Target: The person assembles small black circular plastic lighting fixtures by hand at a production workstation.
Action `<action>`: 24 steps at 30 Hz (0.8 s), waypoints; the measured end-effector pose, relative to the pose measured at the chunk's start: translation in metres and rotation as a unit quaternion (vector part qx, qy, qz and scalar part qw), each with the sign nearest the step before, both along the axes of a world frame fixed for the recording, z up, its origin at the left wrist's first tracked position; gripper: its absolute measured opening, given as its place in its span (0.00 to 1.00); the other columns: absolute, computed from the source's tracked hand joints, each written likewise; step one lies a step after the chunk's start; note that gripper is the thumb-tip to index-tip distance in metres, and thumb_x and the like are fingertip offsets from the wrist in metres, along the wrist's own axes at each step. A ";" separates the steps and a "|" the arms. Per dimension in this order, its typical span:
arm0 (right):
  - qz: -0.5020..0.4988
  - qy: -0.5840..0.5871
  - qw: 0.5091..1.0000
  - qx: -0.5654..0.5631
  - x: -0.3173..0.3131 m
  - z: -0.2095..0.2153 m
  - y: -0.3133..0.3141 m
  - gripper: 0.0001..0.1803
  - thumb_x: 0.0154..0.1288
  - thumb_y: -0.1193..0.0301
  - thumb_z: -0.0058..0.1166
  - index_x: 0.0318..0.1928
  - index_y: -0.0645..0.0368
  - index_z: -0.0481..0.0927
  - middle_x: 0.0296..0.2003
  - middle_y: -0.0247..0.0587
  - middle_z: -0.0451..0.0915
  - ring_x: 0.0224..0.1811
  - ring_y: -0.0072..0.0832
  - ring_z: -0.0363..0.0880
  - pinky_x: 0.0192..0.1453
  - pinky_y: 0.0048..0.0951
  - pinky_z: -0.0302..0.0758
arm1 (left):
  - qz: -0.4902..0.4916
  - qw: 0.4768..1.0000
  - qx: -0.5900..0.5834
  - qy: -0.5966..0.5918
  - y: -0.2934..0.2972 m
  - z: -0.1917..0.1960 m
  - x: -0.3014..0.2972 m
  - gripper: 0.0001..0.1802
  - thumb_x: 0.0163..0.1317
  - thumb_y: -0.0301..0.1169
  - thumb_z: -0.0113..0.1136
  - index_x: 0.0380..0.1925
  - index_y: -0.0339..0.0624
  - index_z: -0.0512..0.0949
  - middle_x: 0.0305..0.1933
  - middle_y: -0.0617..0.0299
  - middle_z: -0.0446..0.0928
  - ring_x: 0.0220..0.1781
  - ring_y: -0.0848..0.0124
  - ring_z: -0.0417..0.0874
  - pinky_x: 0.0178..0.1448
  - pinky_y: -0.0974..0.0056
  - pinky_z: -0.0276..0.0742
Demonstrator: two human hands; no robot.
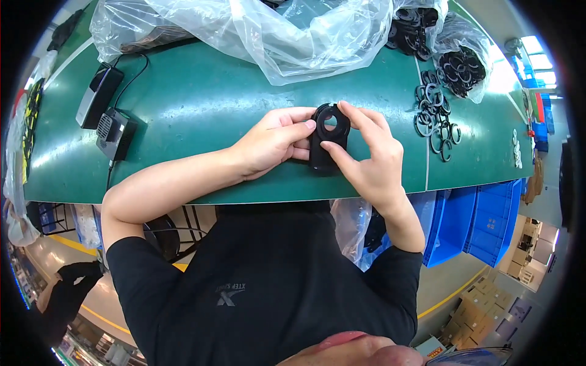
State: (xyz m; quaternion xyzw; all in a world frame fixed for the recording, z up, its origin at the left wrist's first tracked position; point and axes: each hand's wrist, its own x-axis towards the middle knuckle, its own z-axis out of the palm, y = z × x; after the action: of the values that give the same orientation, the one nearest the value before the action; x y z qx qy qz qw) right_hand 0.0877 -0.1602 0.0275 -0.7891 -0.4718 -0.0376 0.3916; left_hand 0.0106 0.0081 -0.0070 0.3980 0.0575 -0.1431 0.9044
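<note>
Between my two hands, just above the green table, is a black plastic housing (322,160) with a round opening at its upper end. A black ring (321,132) lies around that opening. My left hand (276,139) grips the housing's left side, its thumb against the ring's edge. My right hand (373,146) pinches the ring and the upper right side, index finger at the top and thumb lower down. Whether the ring is seated in the housing I cannot tell. Loose black rings (434,116) lie on the table to the right.
Clear plastic bags (274,43) cover the table's far side. Another bag (462,67) at the far right holds black rings. A black device (101,91) and a small corded box (116,134) stand on the left. Blue bins (488,219) sit beyond the table's right front edge.
</note>
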 end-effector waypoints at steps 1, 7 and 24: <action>0.002 -0.013 1.000 -0.009 0.000 0.000 0.000 0.30 0.42 0.77 0.66 0.50 0.65 0.73 0.39 0.47 0.78 0.44 0.42 0.74 0.47 0.33 0.74 | 0.000 1.000 -0.004 -0.004 0.000 -0.002 -0.001 0.21 0.68 0.32 0.42 0.58 0.34 0.62 0.53 0.55 0.72 0.52 0.66 0.77 0.57 0.60 0.74; 0.005 -0.045 0.999 -0.021 -0.002 0.001 0.001 0.29 0.42 0.77 0.65 0.50 0.64 0.73 0.42 0.47 0.77 0.45 0.44 0.73 0.48 0.35 0.73 | 0.009 0.996 0.085 -0.020 -0.003 -0.001 -0.002 0.20 0.67 0.31 0.46 0.57 0.34 0.64 0.51 0.58 0.74 0.48 0.73 0.78 0.52 0.64 0.77; 0.009 0.371 0.928 0.043 0.019 -0.015 0.001 0.11 0.55 0.75 0.60 0.38 0.67 0.80 0.30 0.38 0.80 0.30 0.18 0.78 0.33 0.18 0.74 | 0.020 0.977 0.208 -0.030 -0.010 0.009 -0.008 0.16 0.67 0.30 0.47 0.49 0.32 0.73 0.35 0.69 0.76 0.30 0.86 0.69 0.32 0.77 0.65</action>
State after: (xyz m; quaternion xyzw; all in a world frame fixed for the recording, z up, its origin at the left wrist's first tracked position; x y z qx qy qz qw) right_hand 0.1068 -0.1590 0.0121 -0.7248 -0.2978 0.2409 0.5726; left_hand 0.0023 -0.0019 0.0022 0.5806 0.0667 -0.0977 0.8055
